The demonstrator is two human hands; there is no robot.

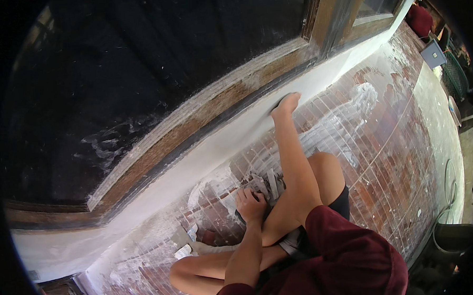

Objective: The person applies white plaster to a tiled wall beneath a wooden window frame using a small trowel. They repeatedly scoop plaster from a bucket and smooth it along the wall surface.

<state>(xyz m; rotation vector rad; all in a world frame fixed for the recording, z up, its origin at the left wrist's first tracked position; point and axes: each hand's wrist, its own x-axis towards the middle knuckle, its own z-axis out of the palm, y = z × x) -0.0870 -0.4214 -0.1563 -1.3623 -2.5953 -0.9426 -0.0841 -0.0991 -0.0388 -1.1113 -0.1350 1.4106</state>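
My right hand (287, 104) is pressed to the low white wall (189, 159) under the window frame, closed on a dark flat piece (275, 107) that shows only as a thin edge beside my fingers. My left hand (251, 204) is low over the floor in front of my folded legs, its fingers curled. Something dark shows at its thumb, too small to name. Beside it on the floor lie pale strips and scraps (272, 184). A small white packet (183, 251) sits near my foot.
Above the wall runs a worn wooden frame (234, 97) around dark glass (138, 62). Red floor tiles (376, 141) carry white dust and smears. At the far right are a grey box (433, 54), a green mesh basket (454, 74) and a coiled hose (450, 177).
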